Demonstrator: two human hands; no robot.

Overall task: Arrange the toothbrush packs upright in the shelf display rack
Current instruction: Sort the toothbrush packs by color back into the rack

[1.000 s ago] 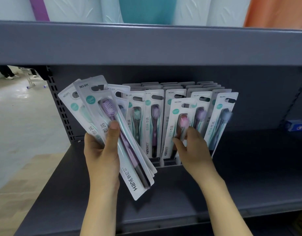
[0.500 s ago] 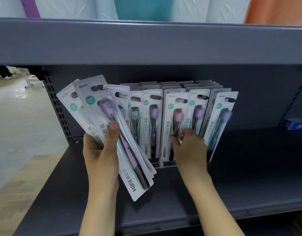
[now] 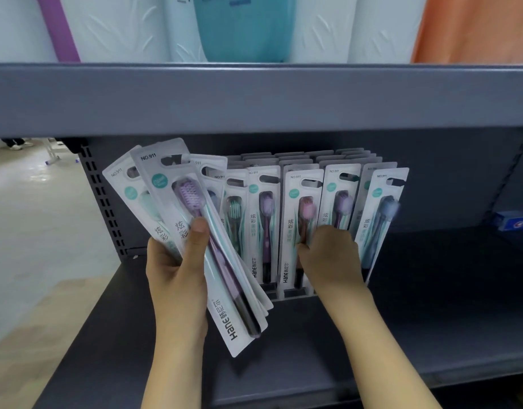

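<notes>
Our left hand [image 3: 177, 276] grips fanned stack of toothbrush packs [image 3: 195, 231], thumb pressed on top pack with purple brush; stack leans toward 11 o'clock, just left of rack. Display rack [image 3: 295, 293] sits on grey shelf [image 3: 431, 320], rows of packs upright inside. Our right hand [image 3: 331, 258] reaches into rack front row at pink-brush pack [image 3: 298, 231], which stands at 10 o'clock from hand; fingers curled against packs, exact grasp hidden, so we cannot tell. Blue-brush pack [image 3: 381, 219] tilts toward 1 o'clock, at 2 o'clock from right hand.
</notes>
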